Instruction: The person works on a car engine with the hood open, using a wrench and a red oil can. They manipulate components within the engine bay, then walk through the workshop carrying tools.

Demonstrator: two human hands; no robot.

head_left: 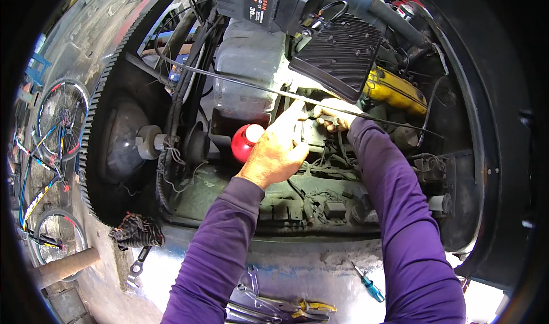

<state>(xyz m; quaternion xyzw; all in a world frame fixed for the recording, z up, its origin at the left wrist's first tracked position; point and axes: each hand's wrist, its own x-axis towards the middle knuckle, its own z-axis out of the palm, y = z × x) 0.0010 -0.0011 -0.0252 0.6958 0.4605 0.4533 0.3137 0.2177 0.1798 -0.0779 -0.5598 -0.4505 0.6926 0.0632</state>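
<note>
A pale metal part [313, 134] sits deep in the engine bay [229, 195], in a bright patch between the two hands I watch from far off. I think it is hard and stiff, and it looks fixed in place, so its weight should not matter much. Dust or oil could make it slippery. I would hold its solid edges and not pull on the thin wires near it, as those could break.

The left hand [274, 150] reaches in from the left with a finger stretched out by the part. I can't tell if it grips anything. The right hand [338, 115] has bent fingers near a small dark bit; I can't tell if they pinch it.

A long thin rod [246, 82] seems to cross over the hands. Just beside the left hand is a round red bottle [242, 148] with a pale cap. Behind are a black ribbed cover [337, 55], a yellow engine cover [394, 90] and a dusty grey tank [246, 55].

Nearer me lie some spanners [253, 278], yellow-handled pliers [317, 307] and a blue-green screwdriver [373, 290]. Far to the left is a bicycle [43, 198].
</note>
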